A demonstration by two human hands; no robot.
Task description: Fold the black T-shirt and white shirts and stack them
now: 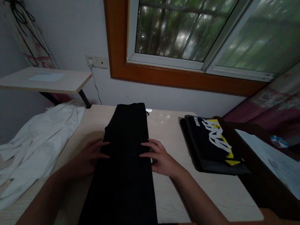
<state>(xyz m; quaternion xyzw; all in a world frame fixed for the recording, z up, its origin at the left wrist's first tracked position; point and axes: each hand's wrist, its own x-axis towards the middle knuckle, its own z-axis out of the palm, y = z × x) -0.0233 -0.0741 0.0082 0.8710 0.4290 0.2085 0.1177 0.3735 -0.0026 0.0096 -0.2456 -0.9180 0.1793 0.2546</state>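
Observation:
A long strip of black folded cloth, seemingly a garment, lies lengthwise over the middle of the table and reaches down past its near edge. My left hand rests at its left side, fingers apart and fingertips on the fabric. On the opposite edge, my right hand touches the cloth with spread fingers. Neither hand grips it. The near end of the black cloth merges with dark fabric at the bottom of the view, so where it stops is hard to tell.
White crumpled clothing lies at the table's left, beneath a small raised shelf. Folded black clothes with a white and yellow print are stacked on the right of the table. Beyond them, a paper sheet lies on dark furniture.

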